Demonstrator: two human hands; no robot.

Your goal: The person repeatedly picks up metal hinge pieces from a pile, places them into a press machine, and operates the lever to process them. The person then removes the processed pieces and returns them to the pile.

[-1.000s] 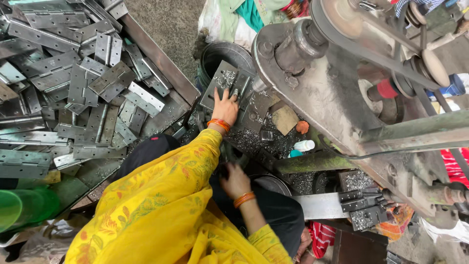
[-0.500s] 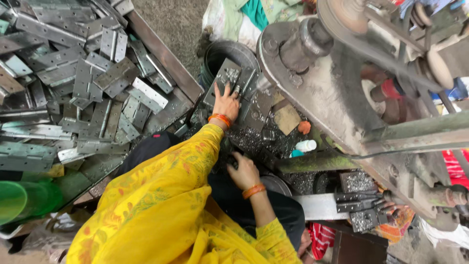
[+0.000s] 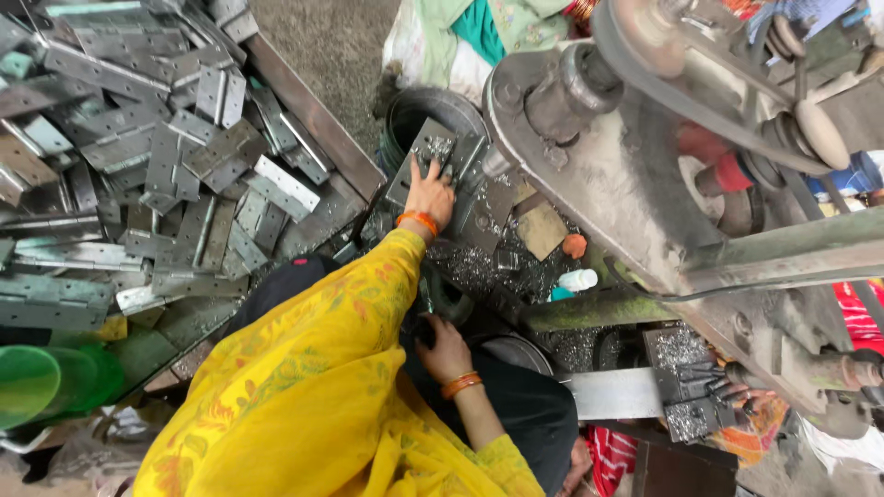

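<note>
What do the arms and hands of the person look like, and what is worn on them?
Both hands are bare, without gloves. The left hand has an orange bangle at the wrist, and a loose yellow sleeve with a faint floral print covers that arm. The right hand wears two orange bangles; its forearm is uncovered up to a yellow sleeve edge near the elbow.

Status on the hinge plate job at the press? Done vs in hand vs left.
Done: can't tell; no finished stack can be told apart. In hand: left hand presses a grey metal plate flat on the machine bed, metal chips around it; right hand rests low by a dark round part. Left: a big heap of hinge plates fills the tray beside the person.
</note>
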